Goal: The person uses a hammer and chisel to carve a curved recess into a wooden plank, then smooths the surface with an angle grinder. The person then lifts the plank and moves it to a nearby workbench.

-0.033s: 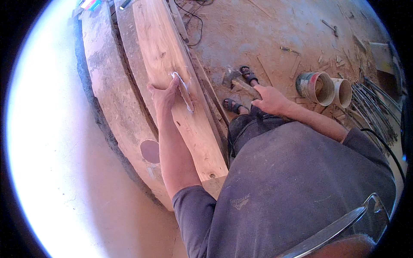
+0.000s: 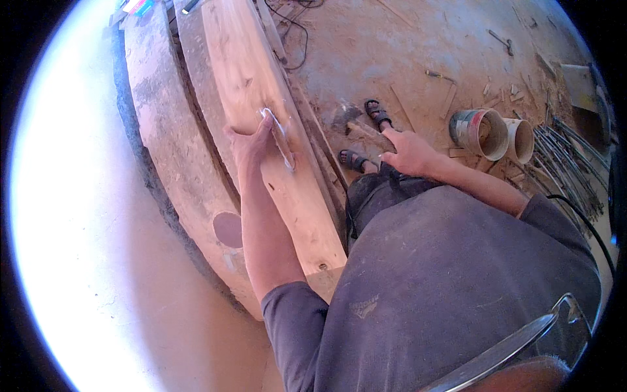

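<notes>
My left hand (image 2: 251, 145) rests on a pale wooden plank (image 2: 238, 52), thumb and forefinger spread apart. The other fingers are mostly hidden beneath the hand. Beside the thumb runs a narrow, long slot with a bright white outline (image 2: 279, 136) in the plank's face. Held out to the right of the plank, my right hand (image 2: 413, 153) is closed round the handle of a hammer (image 2: 346, 119). Its dark head, smeared by motion, hangs over the floor near my sandals, apart from the plank.
Rough, thick timber (image 2: 157, 98) lies left of the plank. On the dusty floor are two buckets (image 2: 486, 134), a bundle of metal rods (image 2: 571, 170), a yellow-handled tool (image 2: 439, 75), a second hammer-like tool (image 2: 501, 42), wood scraps and a black cable (image 2: 304, 46).
The hammer's head has shifted slightly and looks more blurred. My left hand and the plank stay in place.
</notes>
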The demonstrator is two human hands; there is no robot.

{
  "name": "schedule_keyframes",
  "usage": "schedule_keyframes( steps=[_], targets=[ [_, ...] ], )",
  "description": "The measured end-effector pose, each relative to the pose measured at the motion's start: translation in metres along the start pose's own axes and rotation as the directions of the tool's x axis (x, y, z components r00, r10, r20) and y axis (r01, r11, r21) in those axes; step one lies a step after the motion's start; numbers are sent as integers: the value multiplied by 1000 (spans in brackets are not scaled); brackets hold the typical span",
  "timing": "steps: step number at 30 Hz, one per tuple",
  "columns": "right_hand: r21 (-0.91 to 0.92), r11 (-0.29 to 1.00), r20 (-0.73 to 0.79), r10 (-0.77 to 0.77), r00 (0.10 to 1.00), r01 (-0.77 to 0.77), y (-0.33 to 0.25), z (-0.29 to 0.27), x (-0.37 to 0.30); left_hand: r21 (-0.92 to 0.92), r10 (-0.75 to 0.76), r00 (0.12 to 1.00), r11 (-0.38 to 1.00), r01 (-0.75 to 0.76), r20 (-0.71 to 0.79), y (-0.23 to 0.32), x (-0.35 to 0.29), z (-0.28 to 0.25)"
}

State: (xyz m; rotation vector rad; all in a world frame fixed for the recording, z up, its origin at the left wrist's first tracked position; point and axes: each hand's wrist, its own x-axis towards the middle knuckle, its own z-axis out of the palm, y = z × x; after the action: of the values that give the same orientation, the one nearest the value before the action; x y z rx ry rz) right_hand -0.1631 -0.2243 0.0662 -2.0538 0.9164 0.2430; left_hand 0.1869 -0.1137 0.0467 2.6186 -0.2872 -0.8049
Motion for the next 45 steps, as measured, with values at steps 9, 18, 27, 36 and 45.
schedule_keyframes(
  steps=[9, 18, 27, 36, 45],
  targets=[
    [-33, 994, 28, -108, 994, 109, -46, 17, 2, -74, 47, 999, 996, -47, 2, -12, 13, 4],
    [-324, 899, 225, -230, 947, 295, -80, 50, 35, -102, 84, 996, 992, -81, 28, -11, 18, -1],
    [-20, 925, 20, -379, 925, 380, -97, 35, 17, -168, 87, 995, 983, -77, 51, -18, 20, 1],
    [-312, 913, 198, -207, 958, 262, -97, 38, 30, -125, 89, 993, 989, -79, 75, -15, 20, -3],
    [-419, 873, 266, -147, 953, 251, -83, 38, 55, -140, 111, 993, 985, -105, 41, -14, 15, -5]
  ],
)
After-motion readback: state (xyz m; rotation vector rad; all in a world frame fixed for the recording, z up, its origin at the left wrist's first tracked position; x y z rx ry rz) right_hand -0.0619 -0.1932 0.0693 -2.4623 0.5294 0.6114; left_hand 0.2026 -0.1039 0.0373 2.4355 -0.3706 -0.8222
